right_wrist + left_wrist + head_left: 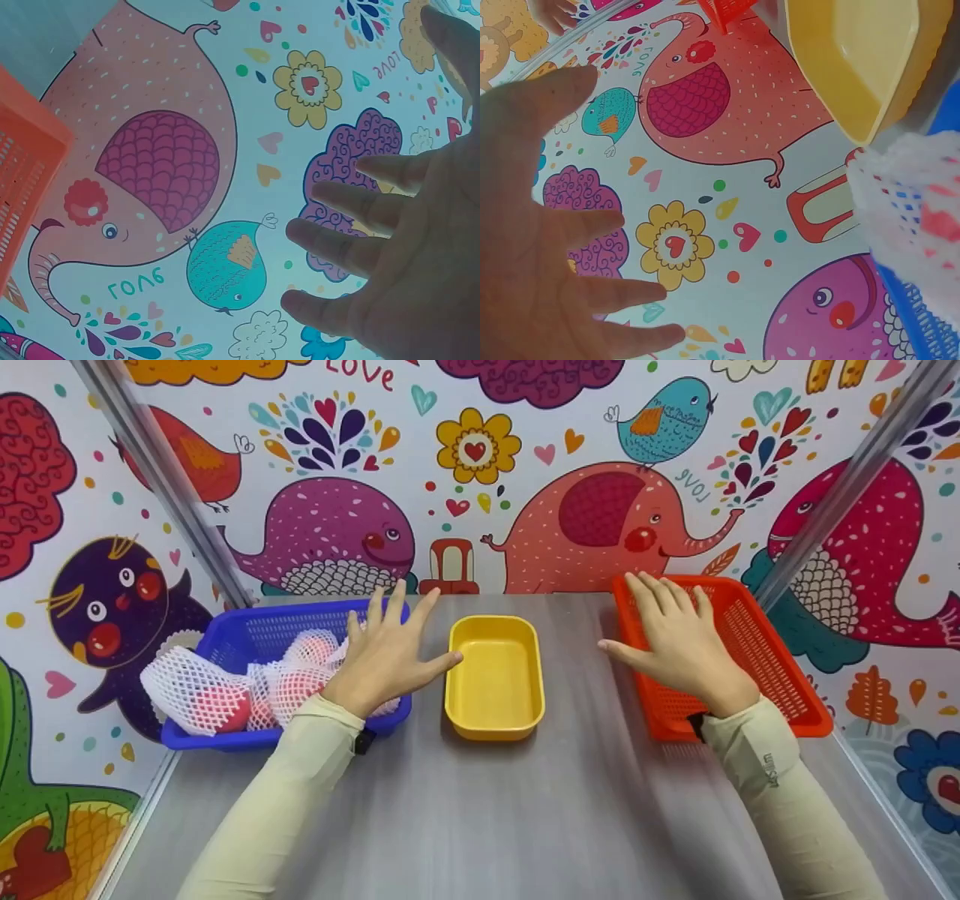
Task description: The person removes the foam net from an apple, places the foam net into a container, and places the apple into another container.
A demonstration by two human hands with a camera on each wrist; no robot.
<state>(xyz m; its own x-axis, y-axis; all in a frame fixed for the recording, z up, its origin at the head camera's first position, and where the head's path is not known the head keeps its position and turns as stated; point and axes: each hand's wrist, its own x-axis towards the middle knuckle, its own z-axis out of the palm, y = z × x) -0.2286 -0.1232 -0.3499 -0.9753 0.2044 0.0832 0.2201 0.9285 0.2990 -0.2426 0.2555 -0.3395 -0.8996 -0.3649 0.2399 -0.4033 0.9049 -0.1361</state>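
My left hand (386,654), fingers spread, is over the right part of a blue basket (247,622). Inside the basket lie several reddish round fruits in white foam nets (196,694); the hand hides some of them. In the left wrist view one foam net (911,202) appears beside the palm, outside the fingers. My right hand (679,641) hovers with spread fingers over the left side of a red basket (776,660), holding nothing. Between the two hands stands a yellow tray (495,679) with a bare inside.
All three containers stand on a grey wood-grain table (480,817). Behind them rises a wall (555,405) printed with cartoon animals. A metal rail (161,472) runs up the left corner, and another rail (847,480) up the right.
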